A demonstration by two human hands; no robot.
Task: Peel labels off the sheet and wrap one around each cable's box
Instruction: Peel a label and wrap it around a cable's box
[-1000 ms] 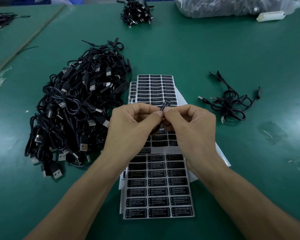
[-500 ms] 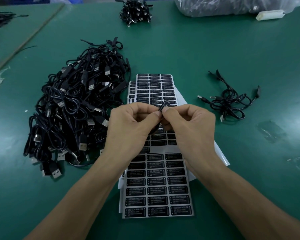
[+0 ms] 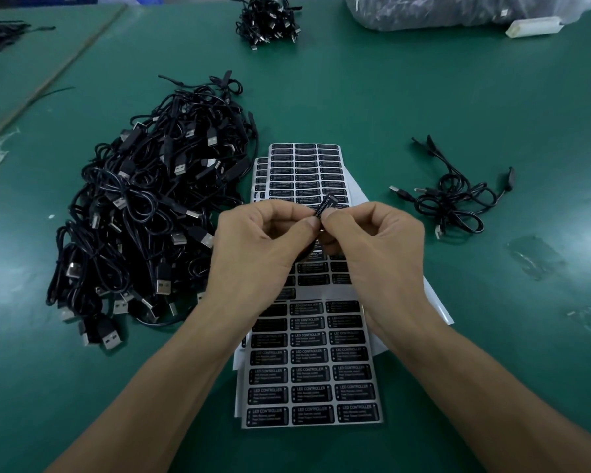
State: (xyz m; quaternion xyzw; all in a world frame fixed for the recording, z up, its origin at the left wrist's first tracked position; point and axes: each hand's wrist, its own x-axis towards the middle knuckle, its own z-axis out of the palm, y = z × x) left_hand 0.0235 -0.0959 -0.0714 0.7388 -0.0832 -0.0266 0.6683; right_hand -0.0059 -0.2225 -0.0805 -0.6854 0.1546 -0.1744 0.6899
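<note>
Above the label sheets, my left hand (image 3: 260, 244) and my right hand (image 3: 372, 240) meet fingertip to fingertip and pinch a cable's small black box (image 3: 325, 207). A black label with white "LED CONTROLLER" print lies around the box, whose upper end sticks out above my fingers. The cable itself is hidden behind my hands. Sheets of black labels (image 3: 313, 380) lie on the green table under and in front of my hands, with more sheets (image 3: 304, 172) beyond them.
A big heap of black USB cables (image 3: 147, 216) lies to the left. A small bunch of cables (image 3: 454, 196) lies to the right. At the far edge sit another cable bundle (image 3: 267, 18) and a clear plastic bag (image 3: 458, 8).
Both hands stay together on the box with only slight finger movement; the label's print now shows on the box's upper end.
</note>
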